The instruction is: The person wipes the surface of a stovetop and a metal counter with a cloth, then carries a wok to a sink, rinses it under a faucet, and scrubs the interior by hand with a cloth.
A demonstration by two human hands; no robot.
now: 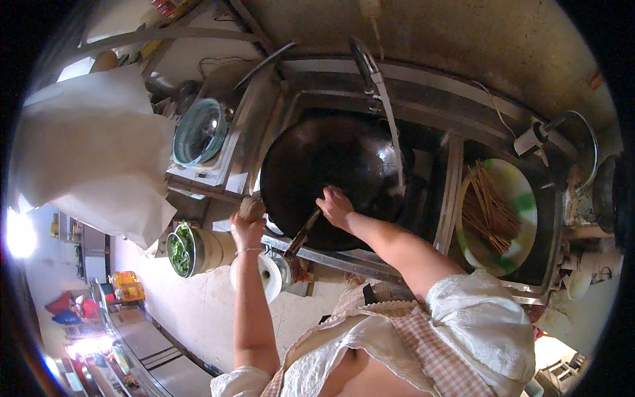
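A large dark wok (337,149) sits tilted in a metal sink. Water runs from the faucet (364,62) into its right side. My right hand (336,206) is over the wok's near part, closed around a dark stick-like handle (303,233) that slants down-left across the sink's front edge. What lies beyond my fingers is too dark to tell. At the wok's left rim, my left hand (245,228) grips a rounded brown object (252,209); whether it is a scrubber or a handle end, I cannot tell.
Right of the divider, a green-and-white oval basin (523,223) holds a bundle of thin brown sticks (491,213). A teal basket (201,131) stands on the left. Leafy greens (182,250) fill a container below it, beside a white round lid-like item (263,275).
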